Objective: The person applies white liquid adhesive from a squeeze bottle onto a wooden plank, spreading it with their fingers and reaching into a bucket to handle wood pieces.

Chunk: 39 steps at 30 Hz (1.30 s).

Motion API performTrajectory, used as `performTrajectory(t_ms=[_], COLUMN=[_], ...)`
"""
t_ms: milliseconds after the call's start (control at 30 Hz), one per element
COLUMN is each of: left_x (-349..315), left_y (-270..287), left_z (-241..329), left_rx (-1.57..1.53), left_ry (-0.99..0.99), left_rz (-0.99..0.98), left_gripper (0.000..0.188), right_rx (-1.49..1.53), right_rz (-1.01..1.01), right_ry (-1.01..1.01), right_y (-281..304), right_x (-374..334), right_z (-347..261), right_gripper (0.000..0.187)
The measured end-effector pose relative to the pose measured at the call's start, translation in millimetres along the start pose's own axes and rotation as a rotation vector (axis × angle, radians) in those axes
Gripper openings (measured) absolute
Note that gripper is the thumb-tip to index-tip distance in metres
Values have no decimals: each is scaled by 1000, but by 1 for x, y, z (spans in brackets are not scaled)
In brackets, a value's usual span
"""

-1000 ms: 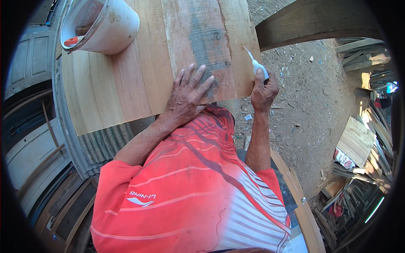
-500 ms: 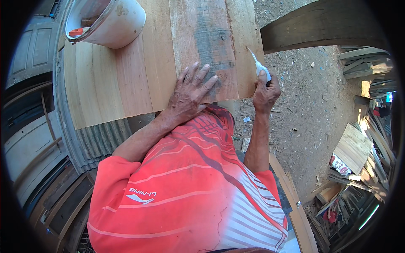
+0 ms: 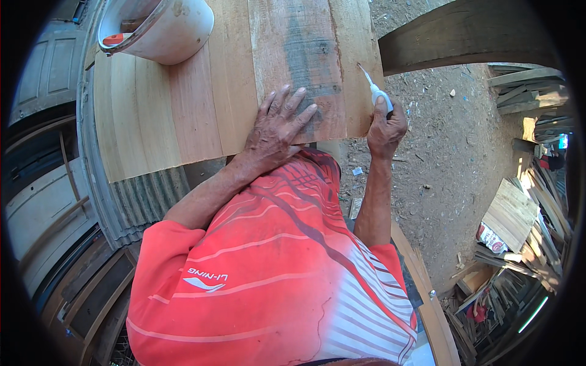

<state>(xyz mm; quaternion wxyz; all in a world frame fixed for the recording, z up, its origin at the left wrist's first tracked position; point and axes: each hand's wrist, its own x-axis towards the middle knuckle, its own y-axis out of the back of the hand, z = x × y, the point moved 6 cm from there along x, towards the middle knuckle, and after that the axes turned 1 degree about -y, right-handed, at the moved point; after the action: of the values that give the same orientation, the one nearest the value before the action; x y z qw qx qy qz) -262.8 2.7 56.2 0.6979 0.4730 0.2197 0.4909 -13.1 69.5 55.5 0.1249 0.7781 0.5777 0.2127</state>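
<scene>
Head view: left hand (image 3: 276,129) near upper centre, palm down on wooden panel (image 3: 232,91), fingers loosely spread, gripping nothing. Right hand (image 3: 387,129), right of upper centre, fingers curled round white bottle (image 3: 381,99); its thin nozzle (image 3: 367,77) points up-left over panel. Bucket (image 3: 180,33) on panel, upper left.

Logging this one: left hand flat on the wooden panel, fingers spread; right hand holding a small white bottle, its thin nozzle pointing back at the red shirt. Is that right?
Not quite: in the head view, the nozzle points away from the red shirt, over the wooden panel. The left hand and right hand, with its white bottle, are as you say.
</scene>
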Motion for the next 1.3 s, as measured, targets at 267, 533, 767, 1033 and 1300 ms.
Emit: performTrajectory(t_ms=[267, 533, 767, 1033, 1300], left_x=[-2, -1, 0, -1, -1], left_y=[-1, -2, 0, -2, 0], left_z=[-2, -1, 0, -1, 0], left_rx=[-6, 4, 1, 2, -1], left_ry=[8, 3, 0, 0, 3], left_rz=[13, 3, 1, 2, -9], left_gripper=[88, 87, 87, 86, 86], right_rx=[7, 12, -5, 0, -7], right_rz=[5, 33, 45, 39, 22], right_ry=[12, 36, 35, 15, 28], right_y=[4, 6, 7, 7, 7], right_x=[-3, -6, -4, -4, -4], right_z=[-1, -5, -8, -5, -2], right_gripper=[26, 27, 28, 25, 26])
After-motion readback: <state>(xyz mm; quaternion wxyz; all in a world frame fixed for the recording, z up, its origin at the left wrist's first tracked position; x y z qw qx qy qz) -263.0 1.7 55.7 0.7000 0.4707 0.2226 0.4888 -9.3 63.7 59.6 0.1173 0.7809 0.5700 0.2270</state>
